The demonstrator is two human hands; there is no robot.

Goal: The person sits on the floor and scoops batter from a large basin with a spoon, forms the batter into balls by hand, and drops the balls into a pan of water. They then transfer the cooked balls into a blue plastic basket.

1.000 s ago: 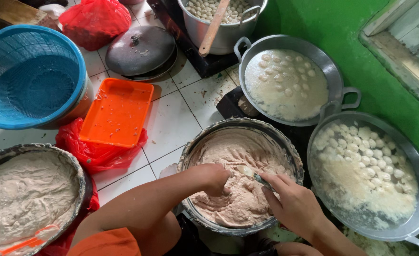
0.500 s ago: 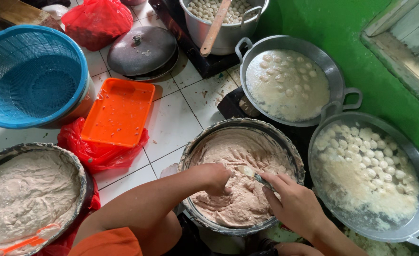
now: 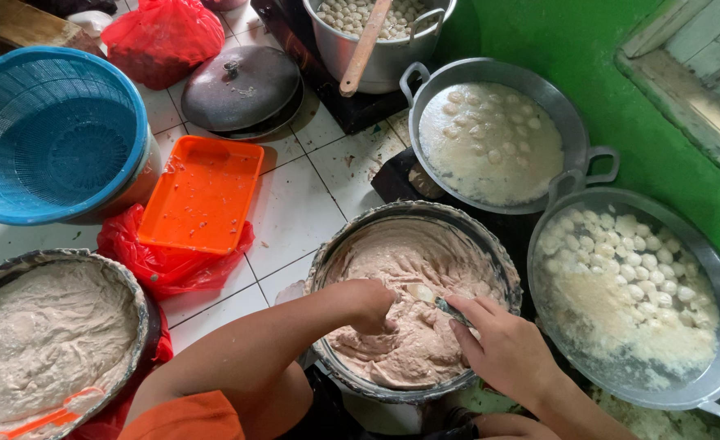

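Note:
A round metal bowl [image 3: 490, 244] holds pale pinkish-brown paste [image 3: 409, 269]. My left hand [image 3: 372, 305] is closed in a fist inside the bowl, squeezing a lump of the paste. My right hand [image 3: 502, 346] is beside it at the bowl's right side, gripping a spoon [image 3: 445, 305] whose tip touches the paste by the left fist. A wide metal pan [image 3: 702, 269] to the right holds several pale balls in cloudy water. Another pan [image 3: 555, 106] of balls in water sits behind it.
A second bowl of paste [image 3: 46, 342] sits at lower left on red plastic. An orange tray [image 3: 201, 195], a blue basket [image 3: 50, 134], a dark lid [image 3: 237, 90], a red bag [image 3: 164, 37] and a pot [image 3: 392, 49] with a wooden stick stand on the white tiled floor. A green wall rises on the right.

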